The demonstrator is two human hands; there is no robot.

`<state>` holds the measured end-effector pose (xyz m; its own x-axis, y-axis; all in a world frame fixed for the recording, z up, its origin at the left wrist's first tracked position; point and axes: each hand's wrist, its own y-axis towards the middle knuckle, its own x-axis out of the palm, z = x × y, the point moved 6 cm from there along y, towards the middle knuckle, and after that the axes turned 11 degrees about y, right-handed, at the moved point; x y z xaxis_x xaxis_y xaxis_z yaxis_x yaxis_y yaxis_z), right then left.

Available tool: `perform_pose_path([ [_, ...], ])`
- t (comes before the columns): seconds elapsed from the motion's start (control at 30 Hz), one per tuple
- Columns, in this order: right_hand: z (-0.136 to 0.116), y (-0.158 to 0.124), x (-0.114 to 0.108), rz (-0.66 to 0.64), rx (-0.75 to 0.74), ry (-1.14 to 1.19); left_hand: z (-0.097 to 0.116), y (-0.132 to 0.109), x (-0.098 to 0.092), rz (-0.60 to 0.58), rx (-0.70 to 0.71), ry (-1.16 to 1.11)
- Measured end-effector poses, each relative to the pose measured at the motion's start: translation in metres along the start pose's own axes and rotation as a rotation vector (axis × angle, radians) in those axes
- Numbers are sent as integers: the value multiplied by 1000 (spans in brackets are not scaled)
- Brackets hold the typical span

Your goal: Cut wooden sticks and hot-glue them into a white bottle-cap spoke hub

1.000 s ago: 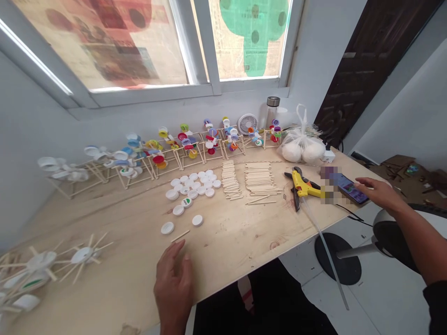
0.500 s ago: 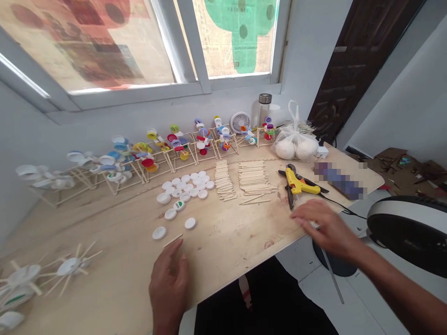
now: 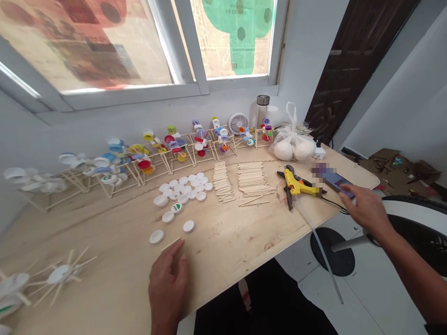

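Note:
My left hand point(image 3: 169, 277) rests on the wooden table, thumb apart from its curved fingers. Its index fingertip touches or lies right beside a thin wooden stick point(image 3: 171, 244). White bottle caps point(image 3: 189, 226) lie just beyond it, with several more grouped behind. My right hand point(image 3: 368, 209) is over the table's right edge, fingers stretched to the near end of a phone point(image 3: 338, 182), which is partly blurred out. The fingertips seem to touch the phone; no firm grip shows. Left of it lies a yellow glue gun point(image 3: 296, 185) with a long clear glue stick point(image 3: 321, 246) hanging from its back.
Two piles of wooden sticks point(image 3: 253, 179) lie mid-table. Wheels of caps and sticks point(image 3: 60, 274) lie at left. Colorful cap wheels on stick frames point(image 3: 174, 146) line the wall, near a small fan point(image 3: 238, 124), a bottle point(image 3: 262, 109) and a plastic bag point(image 3: 294, 146). A black-and-white round object point(image 3: 412, 228) stands right.
My right hand has moved right and away from me, from beside the glue gun's back end to the phone. My left hand has stayed in place. The view has shifted slightly.

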<state>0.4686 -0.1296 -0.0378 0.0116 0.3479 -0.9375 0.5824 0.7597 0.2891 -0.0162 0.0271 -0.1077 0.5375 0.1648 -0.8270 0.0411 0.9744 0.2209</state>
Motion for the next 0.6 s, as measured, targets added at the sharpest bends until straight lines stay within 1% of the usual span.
perform_pose_path([
  [0.03, 18, 2, 1, 8, 49, -35, 0, 1, 0, -1, 0, 4],
  [0.07, 30, 2, 3, 13, 86, -68, 0, 1, 1, -2, 0, 7],
  [0.1, 38, 3, 4, 16, 105, -85, 0, 2, 1, -3, -1, 10],
  [0.17, 41, 7, 10, 26, 116, -102, -1, 2, 2, -7, -6, 18],
  [0.27, 28, 23, 25, 27, 109, -100, -4, 2, 3, -8, -15, 33],
  [0.4, 0, 62, 43, 18, 58, -4, -5, 1, 3, 0, -18, 37],
  [0.47, -9, 78, 41, 33, 34, 52, -4, 0, 2, 1, -17, 36],
  [0.5, -9, 84, 36, 57, 35, 80, -4, 0, 2, 0, -18, 36],
  [0.53, -7, 87, 28, 88, 43, 107, -3, 0, 2, -1, -19, 37],
  [0.6, 5, 84, 7, 161, 80, 154, -2, 0, 1, -2, -17, 38],
])
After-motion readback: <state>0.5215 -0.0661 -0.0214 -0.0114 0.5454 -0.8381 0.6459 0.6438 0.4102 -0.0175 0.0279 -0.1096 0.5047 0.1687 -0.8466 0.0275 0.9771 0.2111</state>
